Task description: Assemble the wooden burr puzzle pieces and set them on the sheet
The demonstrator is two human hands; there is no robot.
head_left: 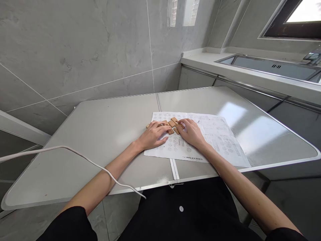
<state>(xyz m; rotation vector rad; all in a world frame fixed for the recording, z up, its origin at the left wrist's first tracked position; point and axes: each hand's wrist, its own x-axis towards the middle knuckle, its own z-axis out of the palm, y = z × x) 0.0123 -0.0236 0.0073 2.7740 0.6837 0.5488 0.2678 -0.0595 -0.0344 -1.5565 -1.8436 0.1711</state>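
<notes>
Several flat tan wooden puzzle pieces with slots (172, 122) lie close together on a printed sheet. My left hand (153, 135) rests palm down over the left-hand pieces. Its fingers are spread and touch the wood, while the thumb stretches out over the paper. My right hand (191, 132) curls over the right-hand pieces, with a wooden piece showing between its thumb and index finger. Both hands hide parts of the pieces. The white sheet (200, 144), printed with rows of small diagrams, lies beneath the pieces and my right hand.
The pale folding table (112, 127) has a seam down its middle. A white cable (82, 156) crosses over my left forearm. Behind stands a grey tiled wall (75, 43). A counter with a steel sink (271, 68) is at the right.
</notes>
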